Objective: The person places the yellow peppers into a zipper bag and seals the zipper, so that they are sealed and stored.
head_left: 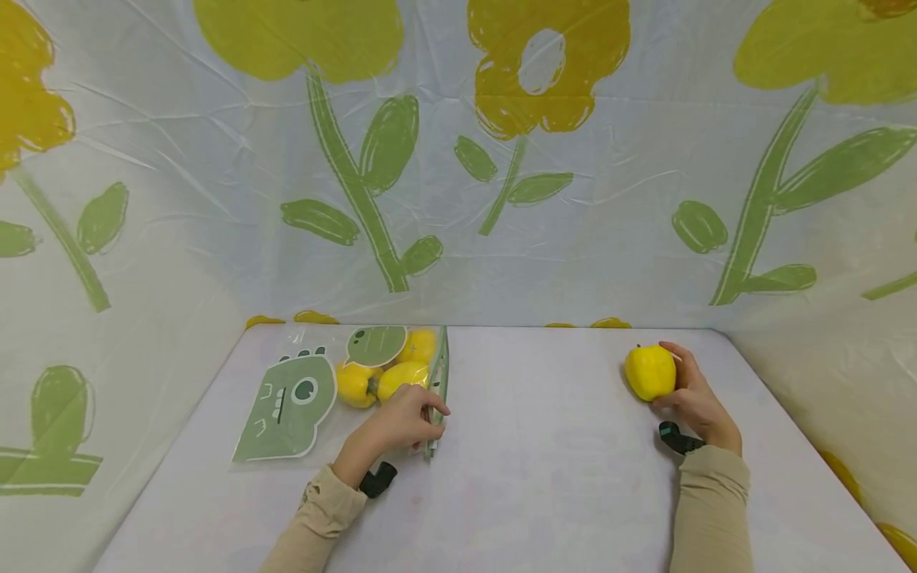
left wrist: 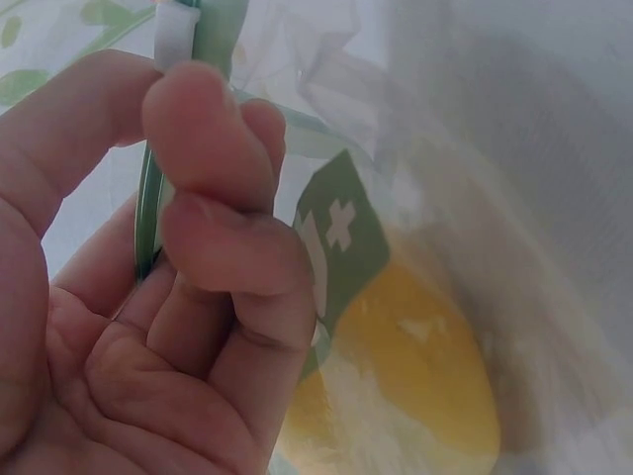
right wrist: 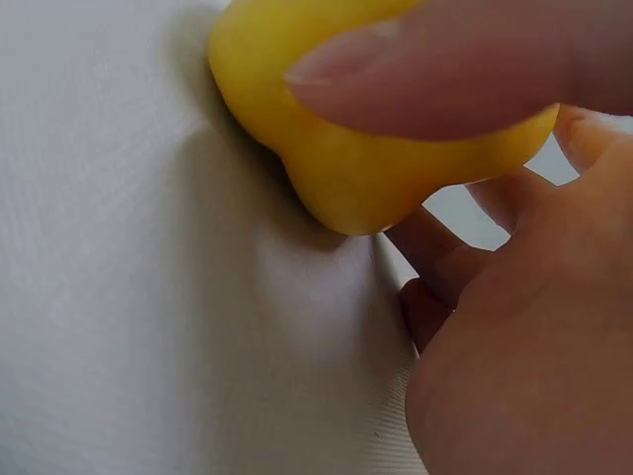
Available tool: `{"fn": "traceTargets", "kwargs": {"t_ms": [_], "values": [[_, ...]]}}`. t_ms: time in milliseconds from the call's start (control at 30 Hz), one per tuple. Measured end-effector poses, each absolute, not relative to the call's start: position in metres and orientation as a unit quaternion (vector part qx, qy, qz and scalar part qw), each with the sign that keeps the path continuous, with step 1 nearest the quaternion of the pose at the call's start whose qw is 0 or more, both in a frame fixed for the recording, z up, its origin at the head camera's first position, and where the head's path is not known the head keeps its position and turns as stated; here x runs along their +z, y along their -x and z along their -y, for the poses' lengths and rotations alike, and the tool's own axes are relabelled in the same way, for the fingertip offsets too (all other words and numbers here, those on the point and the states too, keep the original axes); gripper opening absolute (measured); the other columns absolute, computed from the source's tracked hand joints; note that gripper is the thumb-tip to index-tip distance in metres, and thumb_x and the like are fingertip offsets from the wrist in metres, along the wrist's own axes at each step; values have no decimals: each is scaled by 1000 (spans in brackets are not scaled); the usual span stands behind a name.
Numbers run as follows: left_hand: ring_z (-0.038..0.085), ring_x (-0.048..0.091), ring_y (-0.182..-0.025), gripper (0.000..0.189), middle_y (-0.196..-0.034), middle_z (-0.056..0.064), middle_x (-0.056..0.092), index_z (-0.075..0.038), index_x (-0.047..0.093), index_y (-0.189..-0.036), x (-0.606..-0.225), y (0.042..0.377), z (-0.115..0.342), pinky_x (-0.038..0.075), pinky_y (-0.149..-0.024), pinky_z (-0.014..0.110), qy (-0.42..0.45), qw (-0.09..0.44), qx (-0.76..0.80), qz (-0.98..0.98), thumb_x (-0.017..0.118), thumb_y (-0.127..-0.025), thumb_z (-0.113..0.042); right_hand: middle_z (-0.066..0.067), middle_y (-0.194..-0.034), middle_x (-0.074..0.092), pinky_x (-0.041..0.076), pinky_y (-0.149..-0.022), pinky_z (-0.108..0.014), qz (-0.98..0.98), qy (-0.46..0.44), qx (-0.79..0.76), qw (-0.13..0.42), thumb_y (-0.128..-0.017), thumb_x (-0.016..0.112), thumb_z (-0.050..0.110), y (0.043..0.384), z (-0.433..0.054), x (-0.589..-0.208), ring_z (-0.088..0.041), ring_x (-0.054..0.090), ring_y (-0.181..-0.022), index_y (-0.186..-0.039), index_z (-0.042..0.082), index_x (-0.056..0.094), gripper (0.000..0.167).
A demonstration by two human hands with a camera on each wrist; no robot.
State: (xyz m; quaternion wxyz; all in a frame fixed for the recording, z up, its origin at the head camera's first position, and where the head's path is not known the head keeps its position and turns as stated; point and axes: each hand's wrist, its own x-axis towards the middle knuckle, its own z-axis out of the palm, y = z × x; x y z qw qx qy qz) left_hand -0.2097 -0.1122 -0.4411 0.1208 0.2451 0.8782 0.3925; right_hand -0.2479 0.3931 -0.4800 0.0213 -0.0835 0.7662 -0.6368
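Observation:
On the table's left lies a clear zip bag (head_left: 286, 410) with a green cartoon monster print. Inside it are yellow bell peppers (head_left: 356, 387) and other rounded yellow pieces, partly covered by the print. My left hand (head_left: 403, 420) holds the bag at its green-edged opening (head_left: 442, 358), fingers curled around the strip; a white zip slider (left wrist: 176, 38) shows above them in the left wrist view. At the far right, my right hand (head_left: 698, 398) grips a yellow bell pepper (head_left: 649, 372) between thumb and fingers. Its lobed end (right wrist: 346, 183) is close over the table in the right wrist view.
A white table (head_left: 544, 454) stretches between the hands. Behind it and at both sides hangs a pale cloth (head_left: 616, 239) printed with yellow flowers and green stems. Dark camera mounts (head_left: 378, 480) sit at the wrists, beside beige sleeves (head_left: 712, 509).

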Motion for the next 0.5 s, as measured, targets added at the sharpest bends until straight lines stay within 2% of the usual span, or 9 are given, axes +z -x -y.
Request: {"fn": "traceTargets", "kwargs": {"t_ms": [233, 500], "values": [[12, 50, -38, 24, -53, -1, 57, 3, 73, -106, -441, 210, 112, 43, -44, 27, -243, 126, 392, -878, 69, -83, -2, -19, -147, 26, 41, -85, -12, -786, 60, -615, 16, -68, 66, -22, 248, -391, -477, -7, 43, -109, -150, 26, 26, 103], [12, 50, -38, 25, -53, -1, 56, 4, 72, -106, -440, 210, 112, 43, -43, 26, -241, 129, 397, -876, 69, -83, -1, -18, -150, 26, 36, -90, -25, -801, 37, -598, -9, -74, 70, -14, 249, -377, -462, -14, 42, -111, -152, 25, 25, 98]]}}
